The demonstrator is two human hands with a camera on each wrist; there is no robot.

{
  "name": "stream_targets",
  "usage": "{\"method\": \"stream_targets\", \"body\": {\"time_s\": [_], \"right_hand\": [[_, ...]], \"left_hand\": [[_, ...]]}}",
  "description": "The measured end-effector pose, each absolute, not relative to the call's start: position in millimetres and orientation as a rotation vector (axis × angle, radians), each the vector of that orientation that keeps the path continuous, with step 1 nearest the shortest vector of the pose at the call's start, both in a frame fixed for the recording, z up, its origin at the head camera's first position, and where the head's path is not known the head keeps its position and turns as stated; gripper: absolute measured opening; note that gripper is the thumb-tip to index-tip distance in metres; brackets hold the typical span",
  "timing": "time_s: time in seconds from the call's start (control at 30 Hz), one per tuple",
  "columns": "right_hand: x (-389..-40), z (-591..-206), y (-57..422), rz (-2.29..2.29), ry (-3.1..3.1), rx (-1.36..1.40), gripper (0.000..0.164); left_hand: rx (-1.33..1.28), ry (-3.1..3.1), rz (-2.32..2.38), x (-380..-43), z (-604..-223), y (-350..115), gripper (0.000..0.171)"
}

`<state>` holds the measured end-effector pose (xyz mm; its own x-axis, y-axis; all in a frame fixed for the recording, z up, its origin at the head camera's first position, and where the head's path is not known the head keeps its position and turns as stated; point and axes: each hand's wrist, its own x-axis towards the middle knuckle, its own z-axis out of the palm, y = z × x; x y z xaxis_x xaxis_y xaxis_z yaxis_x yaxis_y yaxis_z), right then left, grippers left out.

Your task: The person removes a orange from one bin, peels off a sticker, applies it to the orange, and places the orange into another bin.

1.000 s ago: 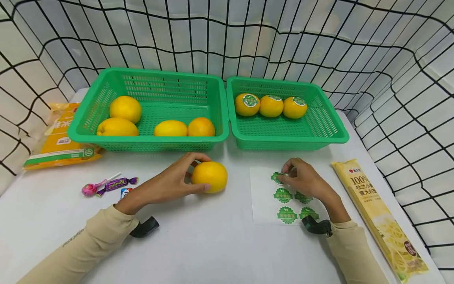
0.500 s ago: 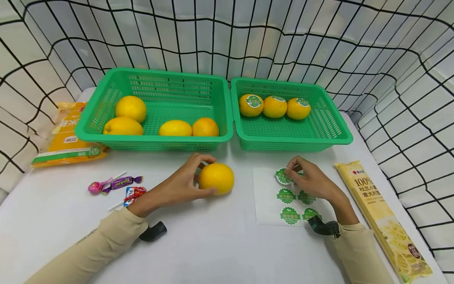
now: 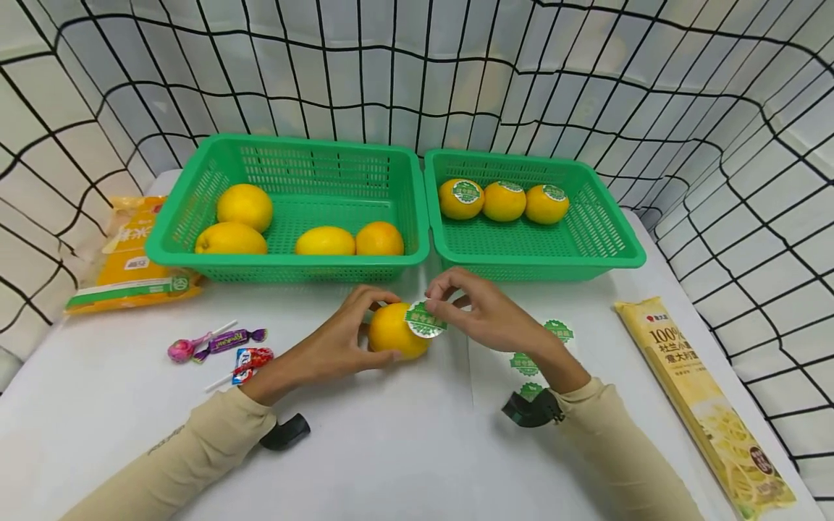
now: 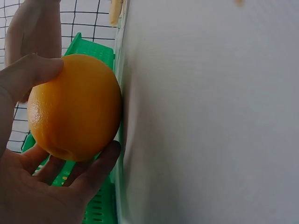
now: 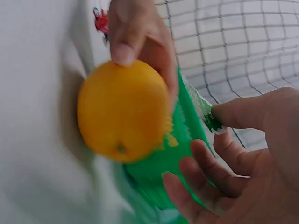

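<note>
On the white table in the head view, my left hand (image 3: 326, 344) grips an orange (image 3: 391, 331), thumb on the near side and fingers behind it. The left wrist view shows the same orange (image 4: 77, 107) between thumb and fingers. My right hand (image 3: 489, 311) pinches a round green-and-white sticker (image 3: 425, 319) by its edge, in front of the orange's right side in the head view. In the right wrist view a gap shows between the sticker (image 5: 208, 112) and the orange (image 5: 124, 109). Beneath my right forearm lies a sheet of green stickers (image 3: 485, 383), partly hidden.
Behind stand a left green basket (image 3: 287, 269) with several yellow-orange fruits and a right green basket (image 3: 541, 271) with three stickered fruits. Candies (image 3: 228, 340) and an orange bag (image 3: 133, 268) lie left, a pasta packet (image 3: 704, 405) right. Black wire mesh (image 3: 404, 108) encloses the table.
My right hand has peeled the sticker off the sheet and carried it left to the orange. The left hand keeps its grip on the orange. The head view has shifted slightly.
</note>
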<state>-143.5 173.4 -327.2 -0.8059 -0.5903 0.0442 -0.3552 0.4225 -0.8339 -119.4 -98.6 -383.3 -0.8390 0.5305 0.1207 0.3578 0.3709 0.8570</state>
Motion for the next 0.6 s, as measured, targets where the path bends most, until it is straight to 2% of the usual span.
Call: {"method": "stream_targets", "body": {"time_s": [0.17, 0.43, 0.6], "right_hand": [[-147.0, -338.0, 151.7, -1.313, 2.470, -0.859, 0.008], [-145.2, -348.0, 145.0, -1.278, 2.535, -0.872, 0.009], [-143.5, -349.4, 141.3, -1.235, 2.625, -0.936, 0.017]], "left_hand": [[0.812, 2.426, 1.481, -118.5, -385.2, -96.7, 0.069], [0.781, 2.376, 1.556, -118.7, -385.3, -97.1, 0.075], [0.783, 2.355, 1.594, -119.2, -384.0, -100.7, 0.069]]}}
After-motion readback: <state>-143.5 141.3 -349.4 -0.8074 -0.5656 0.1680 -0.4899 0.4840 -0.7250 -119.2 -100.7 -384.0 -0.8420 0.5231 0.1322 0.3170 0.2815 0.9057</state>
